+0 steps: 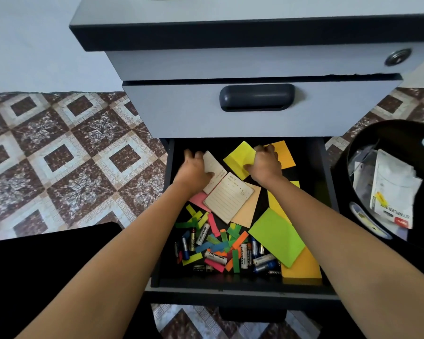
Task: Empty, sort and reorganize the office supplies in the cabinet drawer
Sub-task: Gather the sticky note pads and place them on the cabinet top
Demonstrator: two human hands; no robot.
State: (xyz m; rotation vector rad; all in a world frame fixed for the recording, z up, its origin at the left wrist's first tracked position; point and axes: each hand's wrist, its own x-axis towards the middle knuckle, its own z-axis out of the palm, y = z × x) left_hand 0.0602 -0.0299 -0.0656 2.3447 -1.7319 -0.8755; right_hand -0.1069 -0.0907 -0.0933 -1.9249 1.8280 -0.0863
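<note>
The open black drawer [328,192] holds coloured sticky note pads, lined beige cards, paper flags and several batteries [216,255]. My left hand [194,170] grips a beige card [214,167] at the back left of the drawer. Further right, my right hand [264,162] pinches a yellow note pad [238,160] beside an orange pad [285,155]. A second lined card [229,196] lies between my arms. A green pad [277,236] and an orange pad [304,267] lie at the front right.
Above the open drawer a closed grey drawer with a dark handle [256,97] juts out. A black bin [387,182] holding packaging and a stapler box stands on the right. Patterned floor tiles [71,155] spread left; a black surface [59,265] lies at lower left.
</note>
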